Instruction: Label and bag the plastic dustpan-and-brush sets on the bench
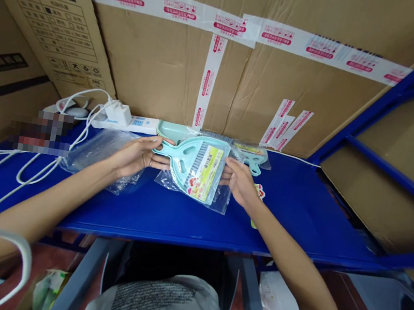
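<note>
A light green dustpan with a small brush and a yellow-green label card (205, 173) is held up between both hands, over the blue table (257, 236). My left hand (139, 156) grips its handle end, thumb on top and fingers beneath. At the opposite, wide edge, my right hand (240, 181) pinches the dustpan's side. Clear plastic film shows around and under the dustpan. Behind it lie another dustpan (174, 130) and a further wrapped set (252, 154). A colourful card (259, 190) is partly hidden by my right wrist.
Clear plastic bags (93, 150) lie on the left, beside white cables (88, 125) and a power strip (145, 124). Large cardboard boxes (166, 65) stand behind the table. A blue metal frame (380, 104) rises on the right.
</note>
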`<act>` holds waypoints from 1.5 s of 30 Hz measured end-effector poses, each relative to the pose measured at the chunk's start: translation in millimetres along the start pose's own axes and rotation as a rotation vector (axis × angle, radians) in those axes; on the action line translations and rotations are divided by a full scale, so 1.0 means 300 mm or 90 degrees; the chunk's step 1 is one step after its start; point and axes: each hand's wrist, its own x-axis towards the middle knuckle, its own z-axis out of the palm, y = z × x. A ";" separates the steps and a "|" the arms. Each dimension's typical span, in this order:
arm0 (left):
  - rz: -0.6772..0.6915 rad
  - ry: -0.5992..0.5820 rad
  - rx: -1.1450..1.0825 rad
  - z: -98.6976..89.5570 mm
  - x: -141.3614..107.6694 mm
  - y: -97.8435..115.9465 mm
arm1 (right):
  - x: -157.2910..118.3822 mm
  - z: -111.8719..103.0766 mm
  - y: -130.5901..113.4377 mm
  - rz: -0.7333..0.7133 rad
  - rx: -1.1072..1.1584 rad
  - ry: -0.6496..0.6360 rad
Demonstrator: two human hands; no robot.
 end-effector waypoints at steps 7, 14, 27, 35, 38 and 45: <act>-0.001 -0.024 0.033 -0.011 0.008 0.002 | 0.006 -0.004 -0.001 -0.038 -0.044 0.001; 0.036 0.034 0.012 0.010 0.002 -0.006 | -0.017 0.008 -0.011 -0.081 -0.055 -0.008; 0.034 0.040 0.042 0.041 -0.004 -0.029 | -0.021 0.026 0.035 -0.045 -0.054 0.000; 0.031 0.042 0.023 0.052 -0.006 -0.028 | -0.028 0.030 0.032 -0.053 -0.068 -0.007; 0.032 0.042 0.014 0.055 -0.005 -0.037 | -0.030 0.032 0.035 -0.051 -0.063 -0.001; 0.043 0.041 0.005 0.052 -0.006 -0.044 | -0.039 0.034 0.021 -0.016 -0.058 -0.020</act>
